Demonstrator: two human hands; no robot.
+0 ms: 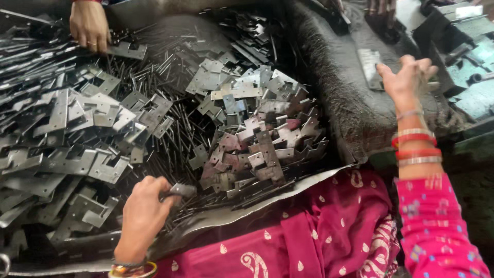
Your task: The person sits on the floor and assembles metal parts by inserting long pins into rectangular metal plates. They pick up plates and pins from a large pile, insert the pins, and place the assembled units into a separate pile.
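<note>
My left hand [146, 208] is low in the middle, fingers closed around a small grey metal hinge piece [181, 190] at the near edge of the heap. Up at the right, my right hand [407, 77] rests on a dark fuzzy pad, its fingers beside a flat metal hinge plate [369, 68]; whether it grips the plate is unclear. Between the two hands lies a pile of notched hinge plates [257, 128]. Thin dark metal pins [175, 134] are spread under and around them.
Another person's hand [89, 27] touches plates at the top left. More hinge plates [67, 149] cover the left side. The dark fuzzy pad [339, 87] rises at the right, with greenish metal parts [473, 67] beyond. My magenta patterned cloth [309, 231] fills the bottom.
</note>
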